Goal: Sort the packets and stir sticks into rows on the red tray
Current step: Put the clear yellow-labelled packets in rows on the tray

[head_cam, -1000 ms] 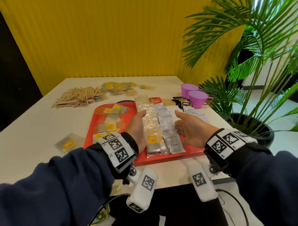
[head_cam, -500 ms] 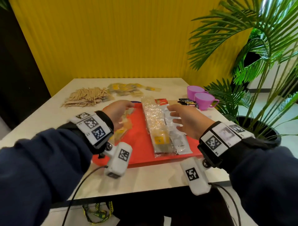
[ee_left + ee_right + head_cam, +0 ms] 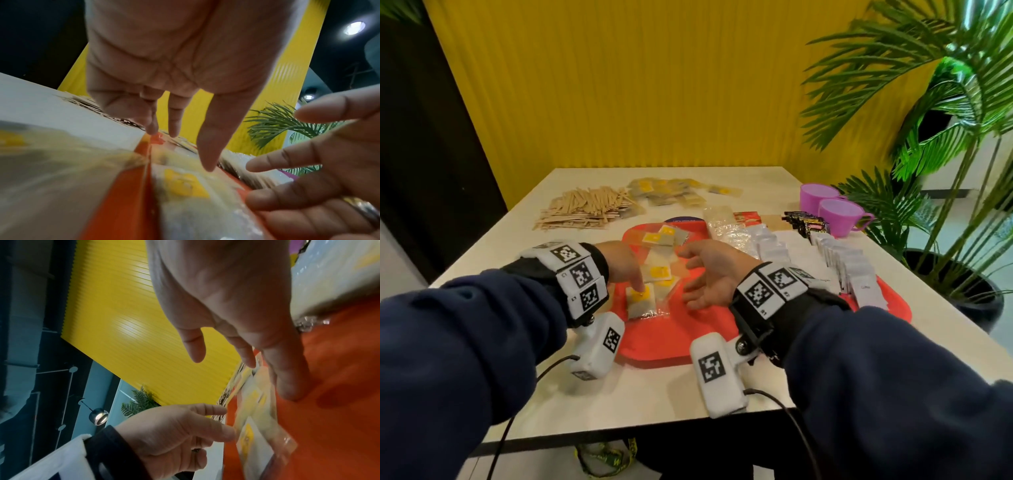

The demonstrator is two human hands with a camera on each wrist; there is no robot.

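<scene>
Head view alone shows stir sticks [image 3: 585, 209]; both hands, left hand [image 3: 621, 265] and right hand [image 3: 710, 277], hover unclenched.

My head camera looks forward and down over both my hands. Each wrist camera sits close under my palm, looking along my fingers. All three views share the red tray [image 3: 709, 329] between my hands.

yellow-label packets [image 3: 654, 270] in loose column on red tray [image 3: 681, 339]; stir sticks [image 3: 585, 207] heaped behind tray.
</scene>
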